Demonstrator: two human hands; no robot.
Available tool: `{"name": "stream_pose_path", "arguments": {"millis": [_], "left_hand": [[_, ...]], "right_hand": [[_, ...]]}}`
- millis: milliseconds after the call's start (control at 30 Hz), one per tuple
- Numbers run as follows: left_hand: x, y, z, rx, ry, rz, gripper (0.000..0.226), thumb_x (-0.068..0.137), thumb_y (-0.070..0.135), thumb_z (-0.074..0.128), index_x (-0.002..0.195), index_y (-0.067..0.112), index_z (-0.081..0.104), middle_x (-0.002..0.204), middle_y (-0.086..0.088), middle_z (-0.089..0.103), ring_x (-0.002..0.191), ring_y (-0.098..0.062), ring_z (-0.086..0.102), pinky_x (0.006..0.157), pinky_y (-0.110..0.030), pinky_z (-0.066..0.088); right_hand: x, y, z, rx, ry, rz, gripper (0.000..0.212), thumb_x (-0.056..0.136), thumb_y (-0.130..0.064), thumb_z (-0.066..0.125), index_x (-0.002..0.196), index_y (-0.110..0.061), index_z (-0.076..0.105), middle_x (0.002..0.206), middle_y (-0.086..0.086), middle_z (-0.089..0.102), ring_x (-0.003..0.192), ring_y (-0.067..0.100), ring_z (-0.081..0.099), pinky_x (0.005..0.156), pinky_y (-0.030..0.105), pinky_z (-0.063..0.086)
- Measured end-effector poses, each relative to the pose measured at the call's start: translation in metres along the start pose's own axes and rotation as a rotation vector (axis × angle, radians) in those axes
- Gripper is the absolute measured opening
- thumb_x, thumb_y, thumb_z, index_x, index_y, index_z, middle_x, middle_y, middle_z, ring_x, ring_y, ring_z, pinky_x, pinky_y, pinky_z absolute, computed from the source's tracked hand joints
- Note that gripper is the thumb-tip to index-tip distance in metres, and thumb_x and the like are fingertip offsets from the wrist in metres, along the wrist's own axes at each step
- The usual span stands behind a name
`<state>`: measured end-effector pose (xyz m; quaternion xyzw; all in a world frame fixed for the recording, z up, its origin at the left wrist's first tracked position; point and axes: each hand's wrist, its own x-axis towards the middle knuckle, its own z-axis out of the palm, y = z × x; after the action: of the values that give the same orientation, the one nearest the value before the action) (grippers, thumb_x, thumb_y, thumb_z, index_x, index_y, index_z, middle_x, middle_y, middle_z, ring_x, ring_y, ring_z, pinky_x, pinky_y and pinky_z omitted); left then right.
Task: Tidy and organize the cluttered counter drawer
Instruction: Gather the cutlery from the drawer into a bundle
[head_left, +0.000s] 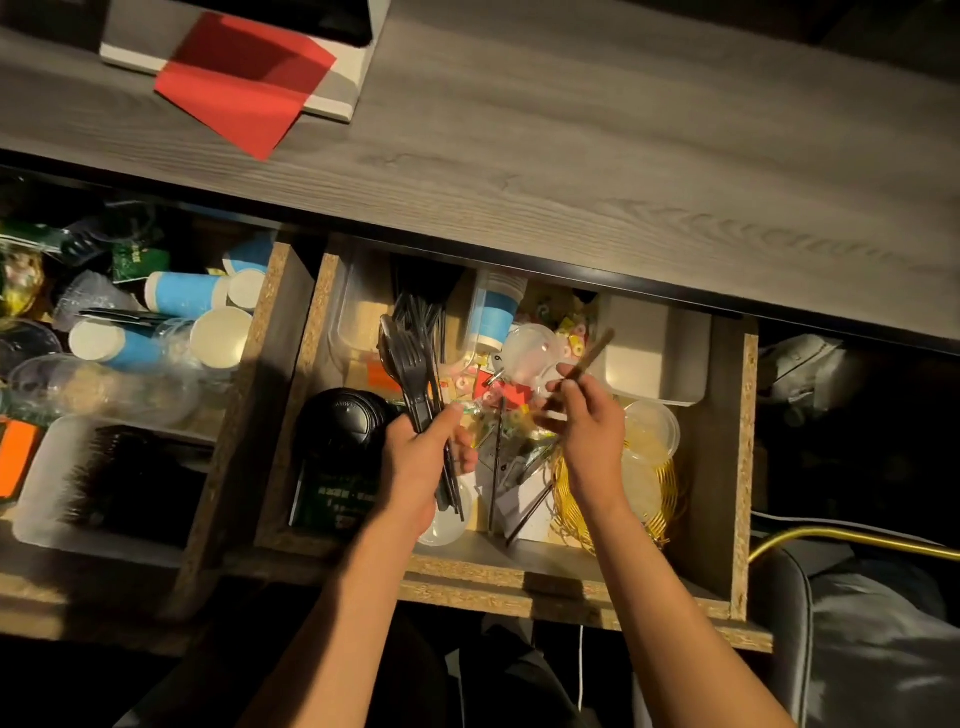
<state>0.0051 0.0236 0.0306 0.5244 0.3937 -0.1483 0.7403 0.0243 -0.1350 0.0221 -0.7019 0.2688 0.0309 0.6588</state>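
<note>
Over the open drawer (737, 467) under the bench's front edge, the left hand (415, 457) has its grip around a bundle of black plastic cutlery (415, 374); the right hand (587, 415) pinches a thin brown stick (595, 351) above the drawer's cluttered middle.

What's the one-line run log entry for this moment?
stage: sorting drawer | left hand: grips black plastic cutlery | right hand: pinches thin brown stick | both above clutter

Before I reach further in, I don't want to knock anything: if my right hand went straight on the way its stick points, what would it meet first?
Probably the white tray at the drawer's back right; the right hand aims its stick there, though height is unclear.
</note>
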Motion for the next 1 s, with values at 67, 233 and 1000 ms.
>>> {"name": "stream_pose_path", "arguments": {"millis": [67, 233, 1000], "left_hand": [[-0.002, -0.001, 0.008, 0.006, -0.025, 0.007, 0.011, 0.096, 0.013, 0.062, 0.101, 0.003, 0.061, 0.076, -0.015, 0.071, 0.066, -0.025, 0.070, 0.057, -0.032, 0.059], [-0.012, -0.005, 0.033, -0.046, -0.119, -0.078, 0.022, 0.091, 0.014, 0.067, 0.111, 0.004, 0.063, 0.098, -0.018, 0.075, 0.089, -0.030, 0.074, 0.065, -0.039, 0.061], [0.001, -0.034, 0.015, 0.054, -0.128, -0.187, 0.054, 0.090, 0.025, 0.069, 0.131, -0.004, 0.050, 0.053, 0.004, 0.046, 0.037, -0.010, 0.036, 0.036, -0.021, 0.033]], "right_hand": [[-0.005, -0.018, -0.004, 0.034, 0.011, 0.002, 0.028, 0.103, -0.014, 0.046, 0.096, -0.026, 0.070, 0.077, -0.007, 0.068, 0.074, 0.018, 0.064, 0.059, 0.029, 0.054], [-0.021, -0.035, -0.007, 0.002, -0.118, 0.053, 0.017, 0.097, -0.015, 0.059, 0.093, -0.014, 0.076, 0.072, -0.004, 0.069, 0.063, 0.006, 0.061, 0.052, 0.023, 0.049], [0.028, 0.071, -0.052, -1.120, -0.345, -0.221, 0.026, 0.088, -0.024, 0.068, 0.114, -0.022, 0.074, 0.115, 0.003, 0.068, 0.106, 0.024, 0.057, 0.088, 0.035, 0.047]]}}
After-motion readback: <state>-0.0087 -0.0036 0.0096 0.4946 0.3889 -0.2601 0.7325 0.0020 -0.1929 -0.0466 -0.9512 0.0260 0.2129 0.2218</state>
